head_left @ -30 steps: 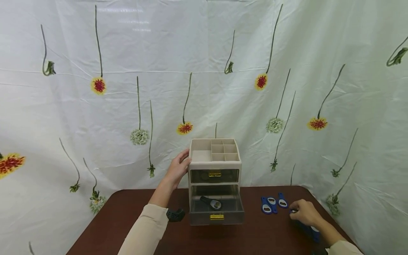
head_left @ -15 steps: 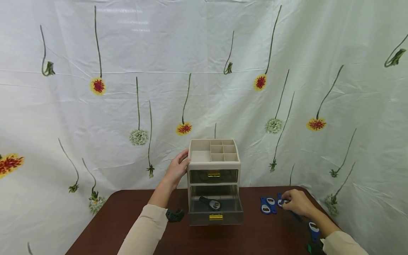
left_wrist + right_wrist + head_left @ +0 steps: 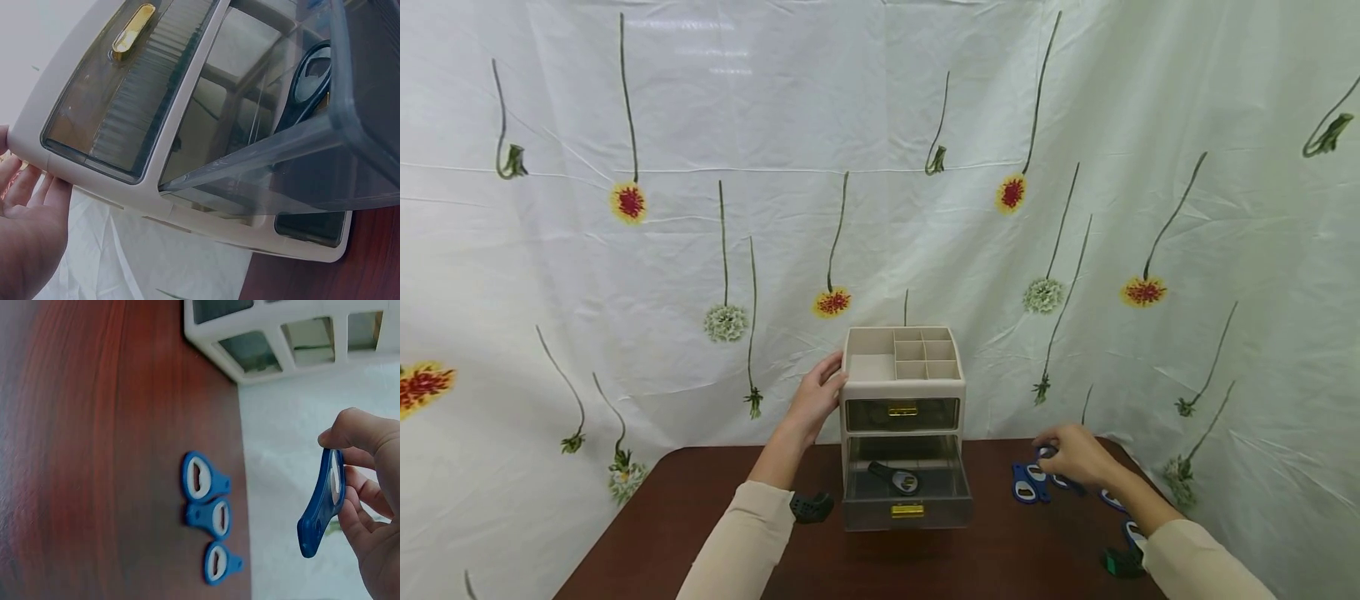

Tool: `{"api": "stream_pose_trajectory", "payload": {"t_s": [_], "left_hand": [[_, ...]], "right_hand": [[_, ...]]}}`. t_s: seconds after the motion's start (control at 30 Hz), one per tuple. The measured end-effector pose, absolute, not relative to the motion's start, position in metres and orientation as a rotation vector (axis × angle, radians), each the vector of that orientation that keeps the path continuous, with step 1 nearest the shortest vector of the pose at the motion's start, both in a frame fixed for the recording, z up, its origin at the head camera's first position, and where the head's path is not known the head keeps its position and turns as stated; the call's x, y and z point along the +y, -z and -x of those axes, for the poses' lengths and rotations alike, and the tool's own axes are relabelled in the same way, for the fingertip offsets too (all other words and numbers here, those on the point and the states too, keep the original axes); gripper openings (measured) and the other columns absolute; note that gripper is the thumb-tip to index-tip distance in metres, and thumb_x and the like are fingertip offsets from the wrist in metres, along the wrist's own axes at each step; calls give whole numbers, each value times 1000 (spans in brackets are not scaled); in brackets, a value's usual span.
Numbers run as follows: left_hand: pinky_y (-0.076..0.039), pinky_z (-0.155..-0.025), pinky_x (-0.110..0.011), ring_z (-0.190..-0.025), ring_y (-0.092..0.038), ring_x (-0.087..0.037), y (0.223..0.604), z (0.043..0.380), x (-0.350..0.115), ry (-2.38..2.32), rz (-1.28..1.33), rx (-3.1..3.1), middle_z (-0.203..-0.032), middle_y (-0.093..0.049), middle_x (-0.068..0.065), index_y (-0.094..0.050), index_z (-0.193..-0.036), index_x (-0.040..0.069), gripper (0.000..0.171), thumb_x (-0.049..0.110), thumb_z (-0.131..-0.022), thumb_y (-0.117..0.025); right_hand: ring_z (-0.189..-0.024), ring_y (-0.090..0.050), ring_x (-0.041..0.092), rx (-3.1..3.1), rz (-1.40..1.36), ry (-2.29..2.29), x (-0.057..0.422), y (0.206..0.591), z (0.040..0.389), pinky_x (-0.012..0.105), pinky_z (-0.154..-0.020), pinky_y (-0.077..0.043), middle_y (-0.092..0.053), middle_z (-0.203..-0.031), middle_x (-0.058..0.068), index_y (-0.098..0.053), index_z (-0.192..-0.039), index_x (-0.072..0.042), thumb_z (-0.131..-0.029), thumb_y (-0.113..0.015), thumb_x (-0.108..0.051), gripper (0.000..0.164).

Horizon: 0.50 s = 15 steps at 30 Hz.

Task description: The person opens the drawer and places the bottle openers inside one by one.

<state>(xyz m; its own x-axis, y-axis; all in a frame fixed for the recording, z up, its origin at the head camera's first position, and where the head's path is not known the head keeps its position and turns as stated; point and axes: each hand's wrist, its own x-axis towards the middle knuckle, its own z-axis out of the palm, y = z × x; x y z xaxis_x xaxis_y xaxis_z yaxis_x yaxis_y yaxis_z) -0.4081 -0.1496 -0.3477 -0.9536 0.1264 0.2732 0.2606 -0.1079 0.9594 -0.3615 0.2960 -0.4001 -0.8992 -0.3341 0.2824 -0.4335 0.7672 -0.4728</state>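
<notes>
A pale, wrinkled cloth [image 3: 880, 242] hangs behind the bench [image 3: 655, 517], crossed by a thin horizontal crease [image 3: 790, 171]. Printed on it, long green stems [image 3: 628, 100] run down to yellow-edged red flowers [image 3: 628, 202] and whitish round blooms [image 3: 726, 322]. Faint bright streaks [image 3: 711, 52] show toward its upper left. The bench is reddish-brown, wood-grained, with rounded far corners.

Dark red-brown table [image 3: 1015, 550], cream drawer organizer [image 3: 903, 388] standing on it, blue bottle openers [image 3: 208, 517] lying at right
</notes>
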Motion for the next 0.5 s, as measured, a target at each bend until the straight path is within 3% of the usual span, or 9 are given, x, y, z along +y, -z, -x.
{"api": "stream_pose_trajectory", "payload": {"t_s": [0.33,0.5], "left_hand": [[-35,-115,-53,-146,-36,-33,348,406,-151,2234,441,-2026,-165,-29,-17,-29,-163,6,55,11,-111,-48],[-34,-115,-54,-146,-36,-33,347,407,-150,2239,447,-2015,-164,-30,-17,-30,-162,4,56,10,-110,-48]], "right_hand": [[-102,-66,34,-2762,-705,-742,266,376,368,51,-81,-55,-72,-111,9,-78,-109,-6,-81,-79,-10,29],[-97,-65,26,-2727,-760,-721,249,366,367,46,-81,-55,-72,-109,5,-79,-107,-9,-78,-80,-11,29]]}}
